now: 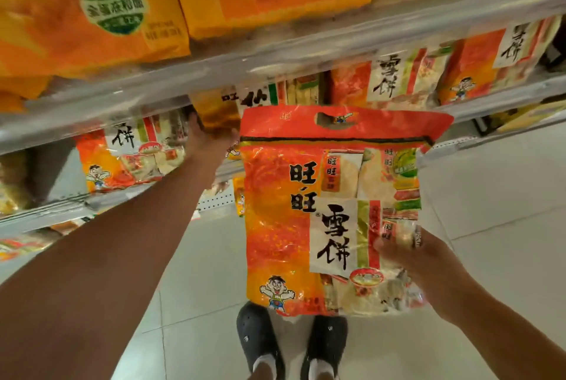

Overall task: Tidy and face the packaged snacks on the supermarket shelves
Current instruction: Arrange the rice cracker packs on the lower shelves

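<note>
Item: large red-and-orange rice-cracker bag [324, 211], held upright in the aisle, clear of the shelving, print facing the person, hang-hole handle at top.

Landmark: the grey middle shelf rail [275, 55] running across the view. All places below refer to it.

Right hand [410, 257]: well below the rail, fingers curled round the bag's lower right edge, thumb on the front film. It carries the bag alone.

Left hand [202, 141]: just under the rail, reaching into the row beneath it and touching a darker orange bag [214, 113] standing there. Whether its fingers grip or only press cannot be told; they are partly hidden by the packs.

Stock under the rail: matching cracker bags [392, 79] to the right of the reaching hand, one more [128, 156] to its left. Above the rail: yellow-orange bags [92, 9] with green labels.

Handling note, as judgement: the step appears to be opening a slot for the held bag. The left hand should push the standing pack back and square before the bag goes in. The contents are brittle and the film slippery, so the bag should be supported from below, entered bottom first, set upright and flush with its neighbours.
</note>
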### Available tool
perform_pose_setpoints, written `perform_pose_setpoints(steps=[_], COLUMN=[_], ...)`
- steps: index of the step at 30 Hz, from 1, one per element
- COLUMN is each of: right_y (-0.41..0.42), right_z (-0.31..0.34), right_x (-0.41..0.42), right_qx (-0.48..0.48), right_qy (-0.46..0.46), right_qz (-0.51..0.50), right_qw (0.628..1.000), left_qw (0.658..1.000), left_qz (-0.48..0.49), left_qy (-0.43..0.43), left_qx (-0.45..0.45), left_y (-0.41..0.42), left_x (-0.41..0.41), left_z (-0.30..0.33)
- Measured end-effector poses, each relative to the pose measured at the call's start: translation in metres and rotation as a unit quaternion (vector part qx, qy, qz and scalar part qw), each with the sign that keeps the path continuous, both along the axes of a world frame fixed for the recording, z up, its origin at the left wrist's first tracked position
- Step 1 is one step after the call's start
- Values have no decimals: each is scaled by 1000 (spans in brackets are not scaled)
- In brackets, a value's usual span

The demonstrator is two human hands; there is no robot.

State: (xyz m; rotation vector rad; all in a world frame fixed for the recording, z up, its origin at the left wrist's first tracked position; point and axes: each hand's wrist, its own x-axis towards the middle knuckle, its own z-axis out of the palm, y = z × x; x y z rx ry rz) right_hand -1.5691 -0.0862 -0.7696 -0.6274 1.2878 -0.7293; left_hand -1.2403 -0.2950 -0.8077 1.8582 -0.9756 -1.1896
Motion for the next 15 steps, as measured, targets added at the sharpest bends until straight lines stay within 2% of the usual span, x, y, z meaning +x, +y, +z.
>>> perform_pose_setpoints(steps=[8, 15], right_y=[-14, -20], right_z=[-49, -53], right_x=[-10, -28], right_qx=[3, 19], right_qy=[22, 7], right_qz=[1, -7], right_qw=[1000, 1000], left_qw=[996, 994], left_qz=[86, 88], left_qy=[-2, 63], left_qx=[2, -35], left_y=[-46, -40], left_x=[19, 16], left_z=[-46, -42])
